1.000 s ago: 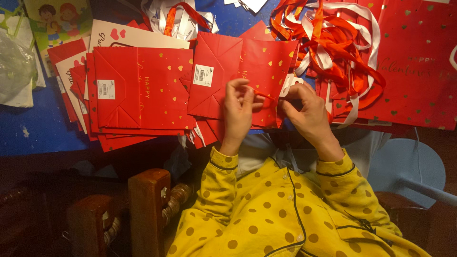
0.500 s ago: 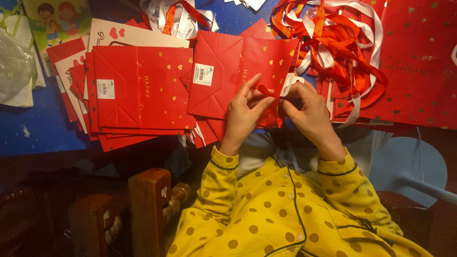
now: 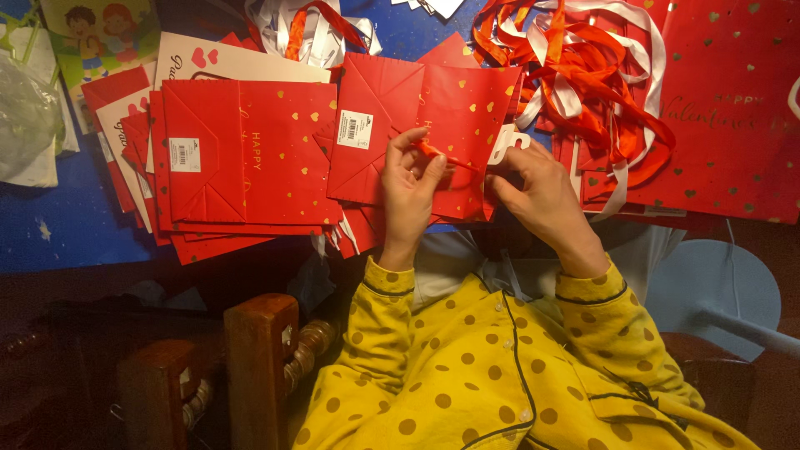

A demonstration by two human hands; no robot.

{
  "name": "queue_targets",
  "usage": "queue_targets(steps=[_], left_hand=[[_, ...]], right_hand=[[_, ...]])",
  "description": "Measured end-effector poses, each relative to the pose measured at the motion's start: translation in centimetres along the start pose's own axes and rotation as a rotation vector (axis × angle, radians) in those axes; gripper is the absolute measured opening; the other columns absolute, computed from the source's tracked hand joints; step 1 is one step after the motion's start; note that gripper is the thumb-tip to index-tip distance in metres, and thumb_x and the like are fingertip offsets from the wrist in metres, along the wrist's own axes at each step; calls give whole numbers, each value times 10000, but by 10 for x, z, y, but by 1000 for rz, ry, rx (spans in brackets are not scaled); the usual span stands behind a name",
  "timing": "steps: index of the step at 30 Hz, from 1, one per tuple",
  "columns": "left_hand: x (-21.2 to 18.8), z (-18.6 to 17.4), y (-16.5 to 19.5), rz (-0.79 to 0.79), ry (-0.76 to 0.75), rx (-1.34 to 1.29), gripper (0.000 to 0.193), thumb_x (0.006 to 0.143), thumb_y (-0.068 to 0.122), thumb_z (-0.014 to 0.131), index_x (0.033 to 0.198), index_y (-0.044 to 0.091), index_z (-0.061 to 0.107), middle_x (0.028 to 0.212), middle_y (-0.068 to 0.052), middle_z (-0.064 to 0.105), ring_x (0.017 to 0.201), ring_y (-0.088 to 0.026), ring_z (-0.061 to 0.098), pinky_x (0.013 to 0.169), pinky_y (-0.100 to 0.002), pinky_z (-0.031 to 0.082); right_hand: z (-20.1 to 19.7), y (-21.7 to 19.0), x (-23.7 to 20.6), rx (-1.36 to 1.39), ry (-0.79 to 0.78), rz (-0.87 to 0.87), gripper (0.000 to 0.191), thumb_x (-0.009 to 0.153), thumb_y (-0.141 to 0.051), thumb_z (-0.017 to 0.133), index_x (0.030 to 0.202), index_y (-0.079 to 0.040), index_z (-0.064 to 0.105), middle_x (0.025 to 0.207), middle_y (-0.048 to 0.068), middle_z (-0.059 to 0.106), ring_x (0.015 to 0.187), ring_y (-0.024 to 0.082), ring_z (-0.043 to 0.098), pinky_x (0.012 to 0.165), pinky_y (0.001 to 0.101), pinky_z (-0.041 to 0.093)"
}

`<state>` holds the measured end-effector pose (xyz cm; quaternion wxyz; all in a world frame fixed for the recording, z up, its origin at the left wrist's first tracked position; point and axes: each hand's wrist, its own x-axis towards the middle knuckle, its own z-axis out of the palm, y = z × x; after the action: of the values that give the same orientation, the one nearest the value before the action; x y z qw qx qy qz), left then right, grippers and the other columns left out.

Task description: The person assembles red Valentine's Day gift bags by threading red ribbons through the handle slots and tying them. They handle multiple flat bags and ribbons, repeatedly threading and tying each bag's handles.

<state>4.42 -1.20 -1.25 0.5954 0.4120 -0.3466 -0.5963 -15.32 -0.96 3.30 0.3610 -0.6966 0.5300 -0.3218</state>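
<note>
Pinching, left hand (image 3: 410,185): fingers closed on a thin red ribbon (image 3: 442,155), over the flat red paper bag (image 3: 417,125).
Right hand (image 3: 537,187): gripping the bag's edge, beside the ribbon.
Handling: ribbon looks light, limp, slippery; best held near its end.
Landmark: bag stack (image 3: 242,158) lies left of the held bag.

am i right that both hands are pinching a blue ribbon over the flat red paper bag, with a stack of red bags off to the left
Not quite: the ribbon is red, not blue, as the head view shows. The left hand and right hand hold it over the flat red paper bag; the stack of red bags lies left.
</note>
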Motion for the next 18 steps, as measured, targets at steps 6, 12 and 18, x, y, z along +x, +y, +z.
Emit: queue_targets(steps=[6, 12, 18], left_hand=[[-3, 0, 8, -12, -65, 23, 539, 1013, -4, 656, 1489, 35, 405, 1138, -120, 727, 1051, -132, 705, 925, -283, 582], [-13, 20, 9, -24, -142, 249, 574, 997, -41, 689, 1520, 0, 457, 1180, -131, 742, 1064, -131, 688, 926, -269, 555], [-11, 16, 6, 10, -132, 157, 549, 995, -45, 671, 1495, 3, 448, 1073, -121, 766, 996, -132, 734, 913, -255, 591]], right_hand=[[-3, -9, 2, 1, -5, -7, 268, 911, -91, 665, 1174, -78, 714, 1106, 136, 707, 1107, 306, 652, 934, 393, 510], [-3, -11, 2, 8, 6, -30, 304, 915, -105, 676, 1212, -121, 742, 1079, 132, 718, 1098, 303, 652, 922, 393, 512], [-1, -5, 1, -88, 9, 70, 209, 907, -138, 711, 1109, -102, 753, 877, 118, 704, 908, 279, 670, 791, 390, 521]])
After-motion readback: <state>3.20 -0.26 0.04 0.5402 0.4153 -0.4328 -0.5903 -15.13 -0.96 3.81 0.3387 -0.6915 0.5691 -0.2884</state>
